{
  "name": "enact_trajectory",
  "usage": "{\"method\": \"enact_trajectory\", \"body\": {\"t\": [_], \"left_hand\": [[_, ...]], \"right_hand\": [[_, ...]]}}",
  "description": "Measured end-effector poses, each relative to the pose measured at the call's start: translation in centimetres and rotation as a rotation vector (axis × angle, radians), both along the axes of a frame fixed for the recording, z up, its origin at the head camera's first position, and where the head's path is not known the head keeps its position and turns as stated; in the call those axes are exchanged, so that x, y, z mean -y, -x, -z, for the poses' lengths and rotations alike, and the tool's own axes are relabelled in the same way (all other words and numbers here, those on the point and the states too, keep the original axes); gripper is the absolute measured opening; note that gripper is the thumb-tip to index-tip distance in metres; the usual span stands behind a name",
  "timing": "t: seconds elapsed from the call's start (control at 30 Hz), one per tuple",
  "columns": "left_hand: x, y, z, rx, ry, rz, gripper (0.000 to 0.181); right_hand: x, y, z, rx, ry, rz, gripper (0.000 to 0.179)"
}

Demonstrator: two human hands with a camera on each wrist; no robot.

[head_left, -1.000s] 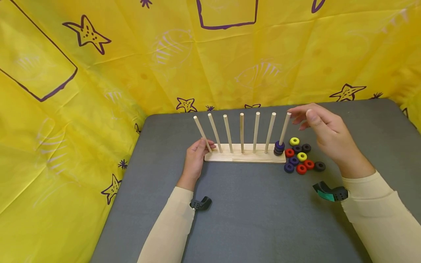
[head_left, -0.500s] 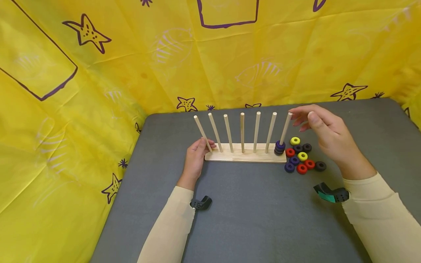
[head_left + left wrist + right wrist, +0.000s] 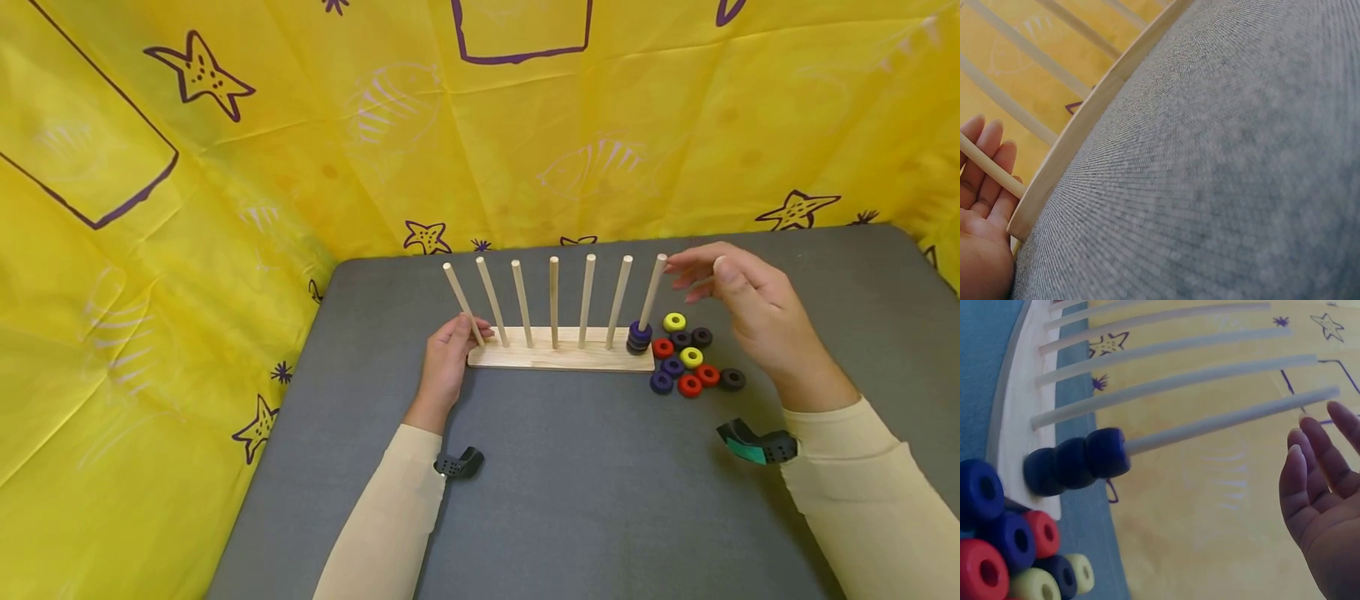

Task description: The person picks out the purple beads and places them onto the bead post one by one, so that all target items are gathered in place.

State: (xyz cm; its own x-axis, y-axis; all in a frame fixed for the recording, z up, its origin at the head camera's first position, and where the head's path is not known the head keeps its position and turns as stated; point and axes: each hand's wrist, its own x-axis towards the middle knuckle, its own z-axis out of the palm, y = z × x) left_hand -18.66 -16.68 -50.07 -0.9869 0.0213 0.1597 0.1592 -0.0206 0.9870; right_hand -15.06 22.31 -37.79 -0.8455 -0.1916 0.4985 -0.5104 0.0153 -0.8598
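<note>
A wooden peg rack (image 3: pixel 551 358) stands on the table, a row of several upright pegs in its flat base. Three dark purple rings (image 3: pixel 639 337) are stacked at the bottom of the rightmost peg; the upper part of that peg is bare. My left hand (image 3: pixel 444 360) holds the rack's left end, thumb and fingers around the leftmost peg; the left wrist view shows fingers (image 3: pixel 988 156) behind that peg, the thumb hidden. Beside the rightmost peg's top hovers my right hand (image 3: pixel 757 304), its fingers loosely bent with nothing between them. Loose rings (image 3: pixel 1022 540) lie below it.
Several red, yellow, purple and black rings (image 3: pixel 690 386) lie close together against the rack's right end. The grey tabletop (image 3: pixel 570 492) extends in front. A yellow patterned cloth (image 3: pixel 517 150) hangs behind and at the left.
My right hand has drawn slightly right, away from the top of the rightmost peg. The left hand, the rack, the stacked rings and the loose rings stay as they were.
</note>
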Motion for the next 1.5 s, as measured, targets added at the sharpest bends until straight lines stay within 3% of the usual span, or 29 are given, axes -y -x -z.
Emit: {"method": "enact_trajectory", "body": {"t": [0.2,0.43,0.7,1.03,1.37,1.5], "left_hand": [[0.0,-0.1,-0.1,-0.010,-0.013,0.003,0.049],[0.0,-0.1,-0.2,-0.012,-0.007,0.003,0.049],[-0.1,-0.1,-0.3,-0.010,-0.005,0.000,0.047],[-0.1,-0.1,-0.2,-0.010,-0.005,0.001,0.047],[-0.1,-0.1,-0.1,-0.013,0.000,0.004,0.047],[-0.1,0.0,0.0,-0.012,-0.004,0.003,0.047]], "right_hand": [[-0.6,0.0,1.0,0.048,0.054,-0.028,0.048],[-1.6,0.6,2.4,-0.007,0.154,-0.156,0.042],[-2.2,0.0,3.0,0.115,0.144,-0.032,0.053],[-3.6,0.0,4.9,0.120,0.162,-0.006,0.042],[-5.3,0.5,7.0,0.174,0.042,0.063,0.038],[-6.0,0.7,8.0,0.199,-0.065,0.125,0.036]]}}
